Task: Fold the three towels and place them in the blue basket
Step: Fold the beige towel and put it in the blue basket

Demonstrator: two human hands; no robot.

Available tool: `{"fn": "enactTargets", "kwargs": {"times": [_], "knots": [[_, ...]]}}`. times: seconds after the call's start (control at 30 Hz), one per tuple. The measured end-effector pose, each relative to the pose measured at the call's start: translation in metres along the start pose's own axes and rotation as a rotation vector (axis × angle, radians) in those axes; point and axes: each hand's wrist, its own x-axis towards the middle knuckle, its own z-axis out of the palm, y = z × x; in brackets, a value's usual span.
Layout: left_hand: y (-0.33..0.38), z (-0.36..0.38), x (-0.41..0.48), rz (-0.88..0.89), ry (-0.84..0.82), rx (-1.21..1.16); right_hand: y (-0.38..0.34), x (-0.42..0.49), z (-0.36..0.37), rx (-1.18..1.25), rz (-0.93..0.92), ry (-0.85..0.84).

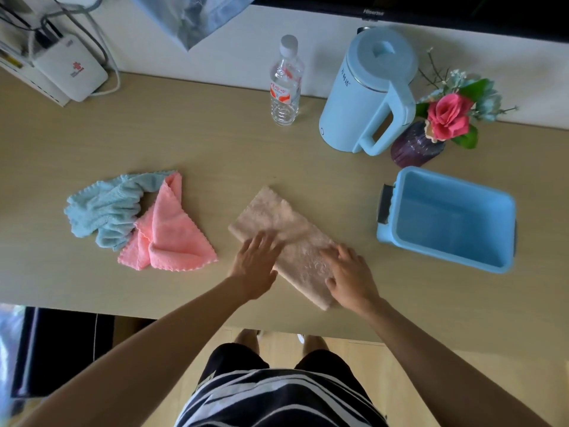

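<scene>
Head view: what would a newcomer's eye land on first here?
Centre stage, the left hand and right hand press on a beige towel folded into a long strip near the table's front edge. Left of it a pink towel and a light blue towel lie crumpled together; right of it the blue basket stands empty.

Single head-worn wide-angle view, steeply downward onto the table (215,143) from close above.

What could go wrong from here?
The beige towel lies askew under the left hand and right hand, its near corner close to the table edge; another fold might go crooked or slide off. The blue towel and pink towel overlap in a heap, so lifting one may drag the other.
</scene>
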Motion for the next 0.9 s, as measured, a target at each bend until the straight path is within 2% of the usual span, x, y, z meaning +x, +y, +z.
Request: {"fn": "enactTargets", "kwargs": {"times": [0.07,0.13,0.2,0.3,0.37,0.7,0.9], "knots": [[-0.003,-0.006,0.013,-0.005,-0.027,0.052,-0.006,-0.009,0.007,0.018,0.005,-0.021],[-0.001,-0.014,0.021,0.047,0.018,0.087,-0.014,-0.019,0.014,0.039,-0.034,-0.056],[0.005,-0.019,0.018,0.177,0.044,0.124,-0.020,-0.028,0.020,0.053,-0.093,-0.084],[0.010,-0.011,0.001,0.385,-0.046,0.161,-0.024,-0.034,0.028,0.020,-0.152,-0.083],[0.008,-0.001,-0.012,0.441,-0.109,0.159,-0.022,-0.033,0.030,-0.003,-0.169,-0.069],[0.009,0.011,-0.031,0.396,-0.101,0.139,-0.021,-0.023,0.026,-0.086,-0.242,0.085],[0.017,0.015,-0.035,0.350,-0.089,0.169,-0.028,-0.016,0.027,-0.039,-0.214,0.057]]}}
